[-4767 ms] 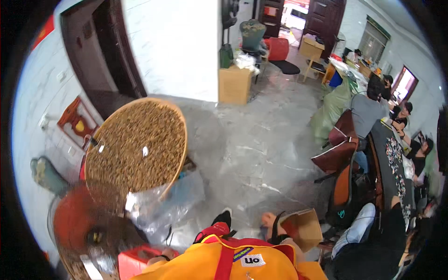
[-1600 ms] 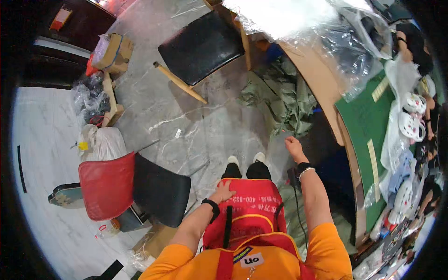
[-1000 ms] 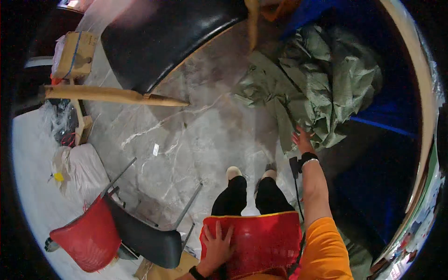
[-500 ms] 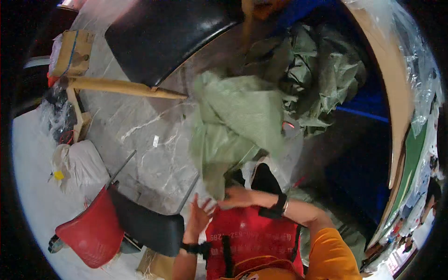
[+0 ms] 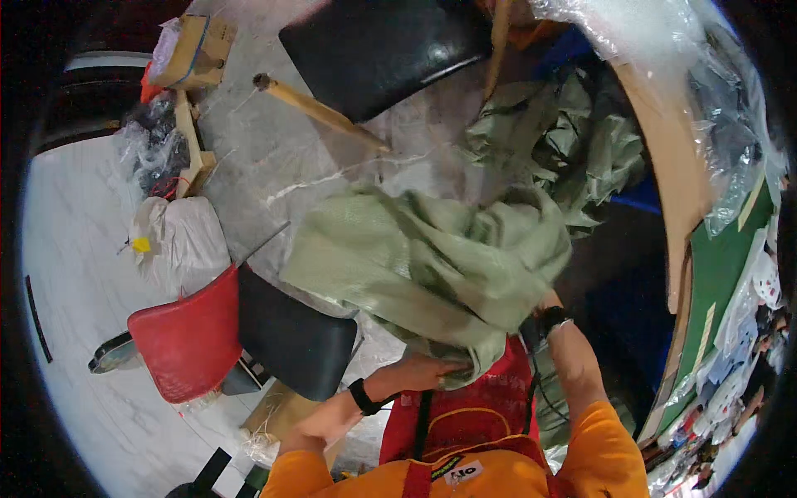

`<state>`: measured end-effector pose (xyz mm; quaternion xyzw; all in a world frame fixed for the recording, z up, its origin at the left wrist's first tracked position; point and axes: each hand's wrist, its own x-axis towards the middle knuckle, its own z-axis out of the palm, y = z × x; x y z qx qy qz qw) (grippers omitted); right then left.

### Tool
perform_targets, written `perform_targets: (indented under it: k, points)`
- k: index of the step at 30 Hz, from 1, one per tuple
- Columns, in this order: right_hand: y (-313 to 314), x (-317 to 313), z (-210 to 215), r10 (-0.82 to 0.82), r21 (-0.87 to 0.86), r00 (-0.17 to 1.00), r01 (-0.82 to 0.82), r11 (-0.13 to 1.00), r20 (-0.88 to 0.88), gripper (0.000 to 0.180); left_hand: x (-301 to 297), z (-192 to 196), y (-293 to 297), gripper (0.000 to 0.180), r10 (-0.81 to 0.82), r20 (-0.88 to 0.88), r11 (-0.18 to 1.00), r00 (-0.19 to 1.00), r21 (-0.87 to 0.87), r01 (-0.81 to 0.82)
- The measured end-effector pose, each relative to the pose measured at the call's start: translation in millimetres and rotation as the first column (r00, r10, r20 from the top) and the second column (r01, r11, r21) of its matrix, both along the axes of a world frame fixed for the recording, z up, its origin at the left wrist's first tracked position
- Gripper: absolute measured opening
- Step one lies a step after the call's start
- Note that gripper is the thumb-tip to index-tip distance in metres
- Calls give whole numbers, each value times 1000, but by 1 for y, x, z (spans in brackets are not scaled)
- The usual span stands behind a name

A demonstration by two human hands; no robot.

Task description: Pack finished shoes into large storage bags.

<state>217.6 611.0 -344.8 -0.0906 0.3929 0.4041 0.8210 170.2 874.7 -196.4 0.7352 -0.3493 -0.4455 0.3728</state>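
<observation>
A large olive-green woven sack (image 5: 415,257) spreads in loose folds in front of me, over the top of my red apron (image 5: 465,407). My left hand (image 5: 427,372) is closed on its near edge, the fingers partly covered by the fabric. On the sack's right side, my right hand (image 5: 548,303) touches the cloth; its fingers are hidden behind the folds. Beyond the sack, to the right, lies a crumpled heap of similar green sacks (image 5: 581,149).
A black-seated chair (image 5: 382,54) with wooden legs stands ahead. To the left are a red chair back (image 5: 187,336), a black seat (image 5: 290,332), a white bag (image 5: 183,241) and a cardboard box (image 5: 199,51). Along the right runs a brown board edge (image 5: 668,166) with clear plastic wrap (image 5: 730,166).
The sack has spread wider and swung nearer. My left hand, open before, has closed on its edge. My right hand has moved from the middle to the sack's right side. The view has shifted.
</observation>
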Motion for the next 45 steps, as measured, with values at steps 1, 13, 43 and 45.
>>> perform_targets:
  k: [1,13,43,45]
  points:
    - [-5,14,7,32,-62,997,-28,998,66,39,-5,2,-1,44,-178,166,984,970,23,177]
    - [-21,50,231,58,-383,810,212,899,584,53,64,43,46,51,401,-863,-5,-307,333,-943]
    - [-88,-119,310,802,-774,597,525,-355,37,39,118,158,-78,30,501,299,810,812,167,-562]
    - [-81,-96,332,761,-714,642,577,-396,96,24,138,165,-46,27,685,407,699,604,-133,-703]
